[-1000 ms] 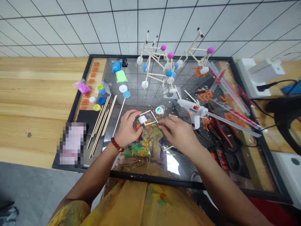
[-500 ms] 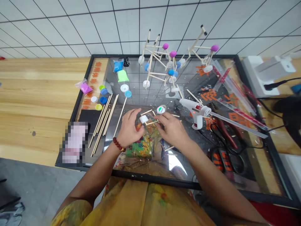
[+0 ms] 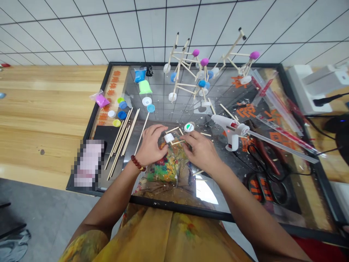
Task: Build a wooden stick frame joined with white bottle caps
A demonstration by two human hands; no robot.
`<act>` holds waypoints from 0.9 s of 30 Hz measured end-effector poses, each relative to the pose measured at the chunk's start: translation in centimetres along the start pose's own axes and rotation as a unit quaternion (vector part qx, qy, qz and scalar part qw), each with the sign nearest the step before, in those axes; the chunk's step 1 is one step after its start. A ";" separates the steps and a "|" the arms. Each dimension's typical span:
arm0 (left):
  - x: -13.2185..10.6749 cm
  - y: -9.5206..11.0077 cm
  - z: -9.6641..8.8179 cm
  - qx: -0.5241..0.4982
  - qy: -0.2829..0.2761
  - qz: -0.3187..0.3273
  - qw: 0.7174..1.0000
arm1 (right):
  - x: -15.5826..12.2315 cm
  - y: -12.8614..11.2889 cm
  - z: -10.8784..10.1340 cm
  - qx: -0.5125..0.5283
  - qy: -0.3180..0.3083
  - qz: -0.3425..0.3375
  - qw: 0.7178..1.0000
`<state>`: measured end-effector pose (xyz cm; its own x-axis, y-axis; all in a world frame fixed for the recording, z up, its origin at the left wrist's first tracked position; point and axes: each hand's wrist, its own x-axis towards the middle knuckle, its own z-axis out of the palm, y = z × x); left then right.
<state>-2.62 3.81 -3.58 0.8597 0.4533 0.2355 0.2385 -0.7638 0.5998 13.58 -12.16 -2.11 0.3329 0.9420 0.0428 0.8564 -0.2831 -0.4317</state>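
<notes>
A small frame of thin wooden sticks (image 3: 177, 142) has a white bottle cap (image 3: 169, 137) at its left corner. My right hand (image 3: 203, 151) pinches the frame's right end between thumb and fingertips. On the other side, my left hand (image 3: 152, 145) curves around the cap with thumb and fingers apart, holding nothing. Just beyond the frame lies a white cap with a green mark (image 3: 188, 127). To the right of my right hand, a white glue gun (image 3: 231, 134) with a clear glue stick in its back rests on the glass.
Stick models with cap wheels (image 3: 188, 74) stand at the back. Long wooden sticks (image 3: 120, 140), coloured caps (image 3: 122, 115) and a phone (image 3: 89, 163) are at left. Scissors (image 3: 261, 189), red-handled pliers (image 3: 265, 154), cables and a power strip (image 3: 304, 89) lie right.
The view has shifted slightly, so the table things appear a little further right. Both hands keep nearly the same pose around the stick frame.
</notes>
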 end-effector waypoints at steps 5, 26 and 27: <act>0.2 -0.1 0.1 -0.002 0.002 0.001 1.000 | 0.0 -0.1 0.3 0.032 0.004 -0.005 0.999; 0.1 -1.5 -1.8 -0.157 0.235 -0.012 0.959 | 1.1 -3.2 -0.7 -0.153 -0.079 -0.055 0.984; 0.2 -1.6 -1.7 -0.162 0.233 -0.016 0.959 | 0.3 -3.5 -1.0 -0.145 -0.090 -0.074 0.983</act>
<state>-3.63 5.86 -3.20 0.5412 0.6878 0.4837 0.0432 -0.5973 0.8009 11.04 -11.09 0.36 0.1444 0.9859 -0.0852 0.9750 -0.1564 -0.1576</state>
